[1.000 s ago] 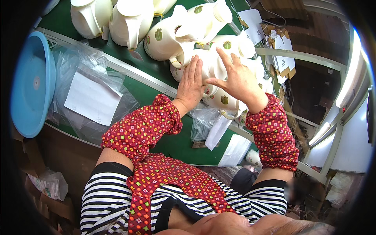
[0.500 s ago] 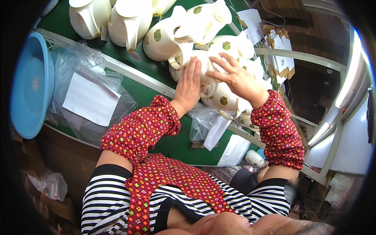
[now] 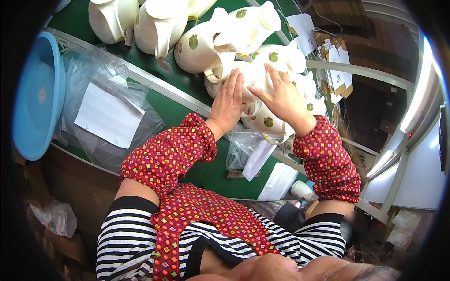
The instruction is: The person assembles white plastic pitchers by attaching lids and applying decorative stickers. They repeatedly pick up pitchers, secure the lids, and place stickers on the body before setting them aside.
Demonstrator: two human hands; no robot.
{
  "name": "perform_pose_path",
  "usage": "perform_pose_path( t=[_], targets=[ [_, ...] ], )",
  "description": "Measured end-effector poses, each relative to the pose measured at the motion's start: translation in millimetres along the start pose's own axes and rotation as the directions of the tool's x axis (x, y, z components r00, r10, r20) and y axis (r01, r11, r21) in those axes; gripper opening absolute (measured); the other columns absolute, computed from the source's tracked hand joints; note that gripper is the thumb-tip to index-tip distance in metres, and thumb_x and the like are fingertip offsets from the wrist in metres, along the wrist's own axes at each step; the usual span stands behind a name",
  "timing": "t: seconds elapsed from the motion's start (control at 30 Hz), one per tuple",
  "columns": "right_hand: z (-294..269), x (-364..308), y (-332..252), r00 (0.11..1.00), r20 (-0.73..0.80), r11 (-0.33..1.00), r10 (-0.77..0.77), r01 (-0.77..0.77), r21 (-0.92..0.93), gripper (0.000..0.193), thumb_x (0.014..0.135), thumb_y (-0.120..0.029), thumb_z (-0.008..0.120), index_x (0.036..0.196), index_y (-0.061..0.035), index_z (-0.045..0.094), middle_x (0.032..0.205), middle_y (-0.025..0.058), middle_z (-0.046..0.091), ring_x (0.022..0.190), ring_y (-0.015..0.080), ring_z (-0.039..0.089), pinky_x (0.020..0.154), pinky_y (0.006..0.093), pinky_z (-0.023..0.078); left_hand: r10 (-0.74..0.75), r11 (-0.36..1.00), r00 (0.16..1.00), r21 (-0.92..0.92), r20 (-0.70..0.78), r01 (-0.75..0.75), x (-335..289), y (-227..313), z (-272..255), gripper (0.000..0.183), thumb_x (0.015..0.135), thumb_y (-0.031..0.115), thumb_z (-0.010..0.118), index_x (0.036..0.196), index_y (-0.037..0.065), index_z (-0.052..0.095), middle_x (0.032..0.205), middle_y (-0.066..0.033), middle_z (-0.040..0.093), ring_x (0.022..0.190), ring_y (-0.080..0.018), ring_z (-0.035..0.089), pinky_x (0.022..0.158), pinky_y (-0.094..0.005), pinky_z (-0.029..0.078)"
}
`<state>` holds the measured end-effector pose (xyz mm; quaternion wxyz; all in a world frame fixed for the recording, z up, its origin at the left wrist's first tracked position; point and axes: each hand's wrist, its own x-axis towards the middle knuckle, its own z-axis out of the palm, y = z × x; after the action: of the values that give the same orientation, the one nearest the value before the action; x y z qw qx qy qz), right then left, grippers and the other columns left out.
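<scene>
1. Jug (image 3: 253, 75), head view: it sits between the 2 hands in a crowded group of white jugs on the green bench (image 3: 201, 175). Its lower part is hidden, so whether it stands or lies I cannot tell.
2. Left hand (image 3: 227, 105): flat, fingers straight and close together, laid along the near left side of the jug. It touches without wrapping round; how hard it presses I cannot tell.
3. Right hand (image 3: 287, 104): thumb and fingers spread wide over the right side of the jug, not clenched. The palm is hidden, so a firm grasp cannot be confirmed.
4. Just changed: 0.5 s ago the right fingers were bent over the jug; now they reach out straighter, thumb apart. The left hand looks nearly the same.
5. Meaning for the work: the jug keeps its place in the group, so this looks like handling its surface where it is, with no lift so far.
6. Around the hands: a spotted jug (image 3: 193, 49) lies past the left fingertips, and a clear bag (image 3: 238, 149) with a white strip (image 3: 258, 161) lies below, nearer the person.
7. Farther left: a paper sheet (image 3: 110, 115) rests on clear plastic (image 3: 77, 75), beside a blue tub (image 3: 40, 110).
</scene>
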<state>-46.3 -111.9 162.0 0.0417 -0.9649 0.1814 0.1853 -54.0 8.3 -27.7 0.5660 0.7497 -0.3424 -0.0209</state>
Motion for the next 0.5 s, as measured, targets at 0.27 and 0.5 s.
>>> perform_pose_path(
  t=[0.27, 0.5],
  targets=[
    [-3.2, 10.2, 36.7, 0.759, 0.019, 0.741, -0.651, 0.641, -0.201, 0.064, 0.085, -0.017, 0.082, 0.144, -0.0152, 0.057, 0.141, 0.0252, 0.058, 0.118, 0.0447, 0.066, 0.099, 0.0468, 0.056, -0.015, 1.000, 1.000, 0.007, 0.016, 0.015, 1.4, 2.5, 0.0, 0.108, 0.076, 0.005, 0.083, 0.161, -0.002, 0.016, 0.166, -0.0236, 0.023, 0.155, -0.0428, 0.027, 0.128, -0.0508, 0.027],
    [-19.6, 15.0, -3.7, 0.983, 0.183, 0.952, 0.018, 0.039, -0.303, 0.069, 0.089, -0.041, 0.079, 0.146, -0.0134, 0.053, 0.128, 0.0265, 0.065, 0.107, 0.0408, 0.071, 0.087, 0.0459, 0.059, -0.023, 0.999, 0.999, 0.032, 0.027, 0.023, 1.5, 1.7, 1.0, 0.109, 0.075, 0.006, 0.084, 0.161, -0.001, 0.016, 0.166, -0.0233, 0.023, 0.155, -0.0428, 0.027, 0.127, -0.0504, 0.028]
  ],
)
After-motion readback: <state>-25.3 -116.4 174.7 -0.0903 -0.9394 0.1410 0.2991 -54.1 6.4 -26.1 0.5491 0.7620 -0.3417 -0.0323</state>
